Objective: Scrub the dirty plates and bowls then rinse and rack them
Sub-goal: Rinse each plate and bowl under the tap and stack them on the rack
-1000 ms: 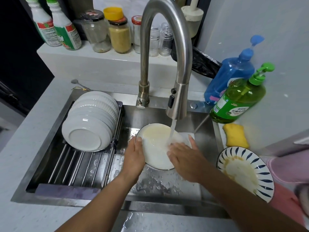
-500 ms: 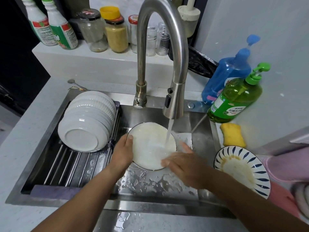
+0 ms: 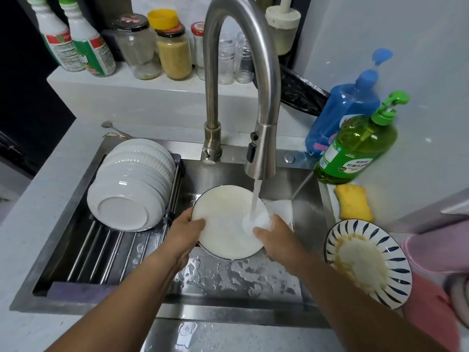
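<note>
Since a moment ago my right hand (image 3: 275, 238) slides from the plate (image 3: 229, 222) face to its right rim, left hand (image 3: 184, 233) gripping opposite, under the faucet (image 3: 258, 158) stream in the sink (image 3: 312, 199); green bottle (image 3: 355, 148) label unreadable.

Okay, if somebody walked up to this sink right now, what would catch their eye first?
Probably the water streaming from the tall steel faucet onto a white plate held over the sink by the left hand and right hand. Next, the stack of white bowls on the rack at left, and the stained blue-striped plate waiting on the right.
</note>
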